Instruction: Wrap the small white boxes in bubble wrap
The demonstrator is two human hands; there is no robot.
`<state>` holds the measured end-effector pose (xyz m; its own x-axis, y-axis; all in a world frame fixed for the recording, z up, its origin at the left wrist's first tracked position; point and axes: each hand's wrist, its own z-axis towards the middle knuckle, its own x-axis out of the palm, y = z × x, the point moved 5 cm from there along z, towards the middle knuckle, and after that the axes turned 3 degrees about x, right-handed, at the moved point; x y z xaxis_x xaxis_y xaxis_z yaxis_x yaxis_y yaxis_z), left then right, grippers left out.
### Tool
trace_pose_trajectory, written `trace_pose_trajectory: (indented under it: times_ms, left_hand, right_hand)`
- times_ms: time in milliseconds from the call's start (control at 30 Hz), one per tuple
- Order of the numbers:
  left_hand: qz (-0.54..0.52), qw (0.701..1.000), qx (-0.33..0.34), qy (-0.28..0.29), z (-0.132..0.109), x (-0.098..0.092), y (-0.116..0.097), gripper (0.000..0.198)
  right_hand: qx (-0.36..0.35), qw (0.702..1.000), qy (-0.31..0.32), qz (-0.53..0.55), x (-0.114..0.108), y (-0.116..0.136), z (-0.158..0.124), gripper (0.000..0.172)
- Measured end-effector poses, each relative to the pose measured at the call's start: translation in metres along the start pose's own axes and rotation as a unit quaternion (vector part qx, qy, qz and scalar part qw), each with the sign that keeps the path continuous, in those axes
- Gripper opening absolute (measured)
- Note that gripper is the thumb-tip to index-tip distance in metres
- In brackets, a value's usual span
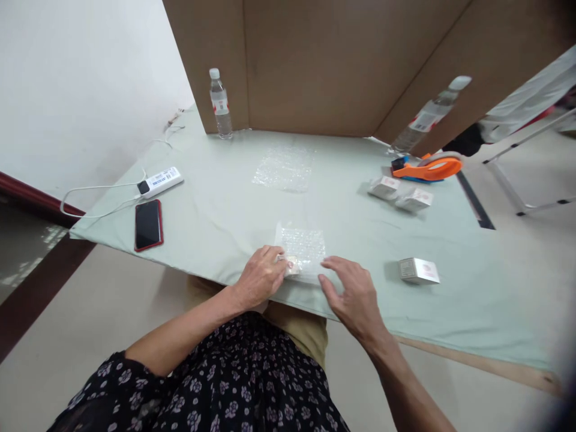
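Observation:
Near the table's front edge, my left hand [263,276] is closed around the left end of a small printed box [293,265]. The box lies at the near part of a sheet of bubble wrap [303,241], and part of it is hidden by my fingers. At the sheet's right edge is my right hand [353,294], its thumb and fingers apart with nothing between them. Whether its fingertips touch the plastic I cannot tell. A second bubble wrap sheet [285,169] lies flat farther back on the table.
To the right stand a white box [419,271], two plastic-wrapped boxes [384,187] and an orange tape dispenser [427,168]. Water bottles [220,108] stand before the cardboard panel [310,66]. A phone [148,225] and a white power strip [161,182] with cables lie left on the cloth-covered table [216,222].

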<state>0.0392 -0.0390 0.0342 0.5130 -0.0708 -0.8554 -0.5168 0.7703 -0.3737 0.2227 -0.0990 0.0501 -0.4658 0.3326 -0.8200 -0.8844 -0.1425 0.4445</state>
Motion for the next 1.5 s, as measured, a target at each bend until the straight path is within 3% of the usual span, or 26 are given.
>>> trace_pose_trajectory:
  times_ms: [100, 167, 267, 400, 500, 667, 933, 1100, 1267, 1333, 1433, 1500]
  left_hand:
    - [-0.005, 0.999, 0.052, -0.002, -0.001, 0.003, -0.002, 0.022]
    - [-0.014, 0.998, 0.067, -0.004, -0.001, 0.003, -0.002, 0.023]
    - [-0.016, 0.997, 0.077, -0.008, -0.002, 0.004, -0.003, 0.025]
    - [-0.005, 0.998, 0.069, -0.006, -0.004, 0.006, -0.001, 0.026]
    - [-0.003, 0.998, 0.06, 0.001, -0.004, 0.007, 0.003, 0.026]
    - [-0.037, 0.996, 0.083, 0.002, 0.0, 0.005, 0.006, 0.024]
    - [-0.025, 0.995, 0.096, 0.008, 0.0, 0.006, 0.007, 0.022]
    - [0.021, 0.996, 0.085, 0.03, 0.002, 0.005, 0.008, 0.019]
    - [0.015, 0.995, 0.095, 0.036, 0.002, 0.003, 0.008, 0.02]
    - [0.0, 0.995, 0.097, 0.032, 0.002, 0.002, 0.008, 0.02]
    - [-0.022, 0.995, 0.097, 0.029, 0.001, 0.001, 0.007, 0.022]
    - [-0.032, 0.994, 0.095, 0.032, 0.001, 0.001, 0.006, 0.023]
  right_hand:
    - [0.197, 0.978, 0.059, 0.036, 0.0, -0.04, -0.018, 0.04]
    - [0.284, 0.949, 0.116, 0.069, 0.007, -0.053, -0.027, 0.052]
    - [0.335, 0.925, 0.139, 0.114, 0.019, -0.052, -0.025, 0.064]
    - [0.371, 0.917, 0.104, 0.107, 0.029, -0.045, -0.016, 0.076]
    - [0.387, 0.916, 0.071, 0.078, 0.03, -0.045, -0.015, 0.081]
    - [0.358, 0.929, 0.081, 0.053, 0.035, -0.047, -0.014, 0.067]
    - [0.347, 0.918, 0.101, 0.16, 0.048, -0.042, 0.001, 0.038]
    - [0.338, 0.915, 0.093, 0.2, 0.051, -0.033, 0.005, 0.037]
    - [0.339, 0.918, 0.061, 0.197, 0.04, -0.032, 0.0, 0.039]
    - [0.362, 0.898, 0.06, 0.242, 0.033, -0.036, -0.007, 0.053]
    - [0.384, 0.861, 0.111, 0.314, 0.026, -0.04, -0.015, 0.081]
    - [0.37, 0.849, 0.171, 0.335, 0.025, -0.04, -0.015, 0.081]
